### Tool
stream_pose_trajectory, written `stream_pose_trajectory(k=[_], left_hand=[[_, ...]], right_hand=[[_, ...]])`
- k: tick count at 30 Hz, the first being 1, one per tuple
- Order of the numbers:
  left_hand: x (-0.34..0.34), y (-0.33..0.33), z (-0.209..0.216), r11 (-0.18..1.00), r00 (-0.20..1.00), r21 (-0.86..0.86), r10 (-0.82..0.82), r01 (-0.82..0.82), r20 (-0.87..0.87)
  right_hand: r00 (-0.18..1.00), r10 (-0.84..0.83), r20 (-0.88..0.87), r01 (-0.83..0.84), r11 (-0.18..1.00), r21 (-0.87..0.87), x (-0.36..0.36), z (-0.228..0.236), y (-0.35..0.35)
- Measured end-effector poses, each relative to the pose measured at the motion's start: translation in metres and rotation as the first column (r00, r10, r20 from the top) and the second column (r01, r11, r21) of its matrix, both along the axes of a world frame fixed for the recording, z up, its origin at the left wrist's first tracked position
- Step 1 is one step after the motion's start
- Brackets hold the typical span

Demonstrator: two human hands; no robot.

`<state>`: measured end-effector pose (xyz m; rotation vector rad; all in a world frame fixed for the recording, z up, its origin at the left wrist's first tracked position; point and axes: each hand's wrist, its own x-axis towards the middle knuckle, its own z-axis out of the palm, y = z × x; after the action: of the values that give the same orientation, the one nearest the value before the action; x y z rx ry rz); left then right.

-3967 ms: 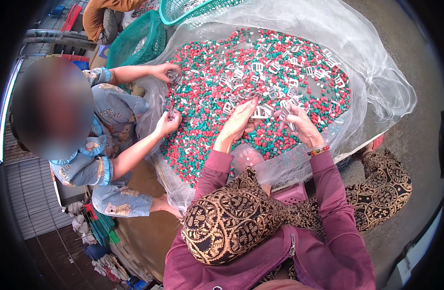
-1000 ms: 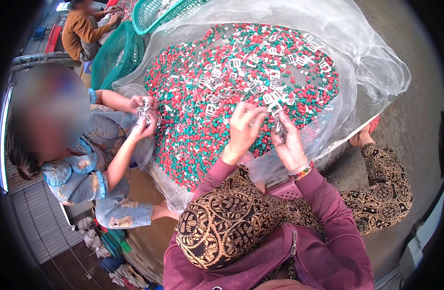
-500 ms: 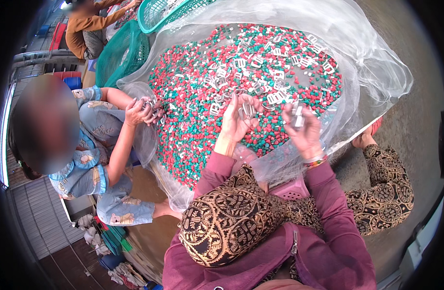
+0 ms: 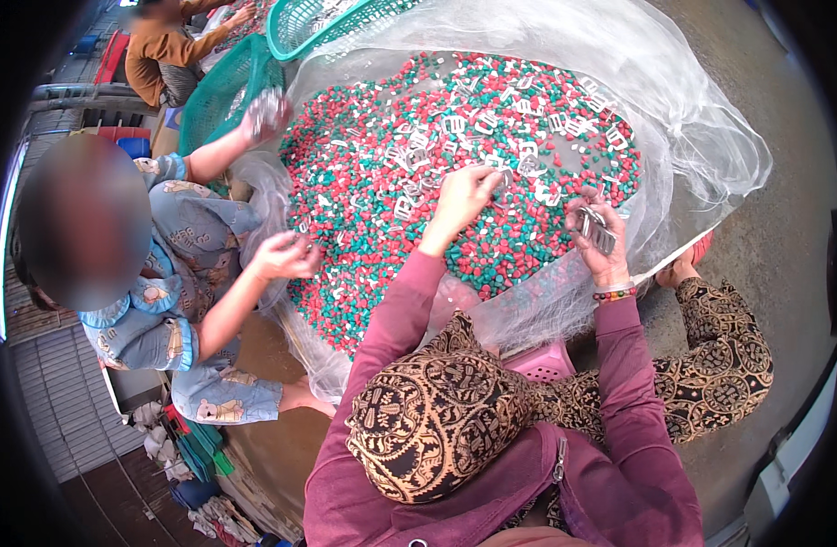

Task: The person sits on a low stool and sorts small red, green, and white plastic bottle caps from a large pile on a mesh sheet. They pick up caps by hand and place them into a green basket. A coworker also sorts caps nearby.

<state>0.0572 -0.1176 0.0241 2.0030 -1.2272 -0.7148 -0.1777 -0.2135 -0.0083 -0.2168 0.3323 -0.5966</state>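
A wide heap of small red, green and white chips (image 4: 364,201) lies on a white mesh sheet (image 4: 710,137). Silver slotted metal buckles (image 4: 452,124) are scattered over the heap, thickest at its far middle. My left hand (image 4: 464,199) reaches over the heap, palm down, with thumb and fingers pinched together among the buckles; whatever is between the fingertips is hidden. Above the heap's right edge, my right hand (image 4: 604,244) is turned palm up. Its fingers curl round several stacked metal buckles (image 4: 596,232).
At the left sits a co-worker (image 4: 168,301), one hand over the heap, the other holding blurred metal pieces near a green basket (image 4: 195,109). Another green basket (image 4: 286,32) stands at the far edge. Farther back is another person (image 4: 159,55). A pink perforated plastic piece (image 4: 541,363) shows near my knee.
My left hand has turned over and moved forward right onto the heap. The right hand has shifted slightly right with buckles in it. The co-worker's hands have parted, one toward the basket.
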Motion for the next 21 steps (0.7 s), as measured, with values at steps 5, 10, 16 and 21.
stream_pose_trajectory(k=[5,10,16,21], left_hand=[[0.007,0.038,0.036,0.977,0.694,0.027,0.171,-0.213,-0.700],[-0.003,0.054,0.047,0.978,0.765,0.009,0.170,-0.211,-0.622],[-0.024,0.056,0.056,0.971,0.869,-0.015,0.205,-0.237,-0.451],[-0.018,0.060,0.054,0.980,0.960,0.039,0.200,-0.197,-0.196]], right_hand=[[0.950,0.235,-0.204,-0.203,0.965,0.166,0.033,0.010,0.013],[0.894,0.378,-0.240,-0.386,0.922,0.015,0.056,0.039,0.039],[0.824,0.221,-0.522,-0.406,0.873,-0.271,0.074,0.051,0.058],[0.812,0.151,-0.563,-0.412,0.832,-0.371,0.077,0.028,0.068]])
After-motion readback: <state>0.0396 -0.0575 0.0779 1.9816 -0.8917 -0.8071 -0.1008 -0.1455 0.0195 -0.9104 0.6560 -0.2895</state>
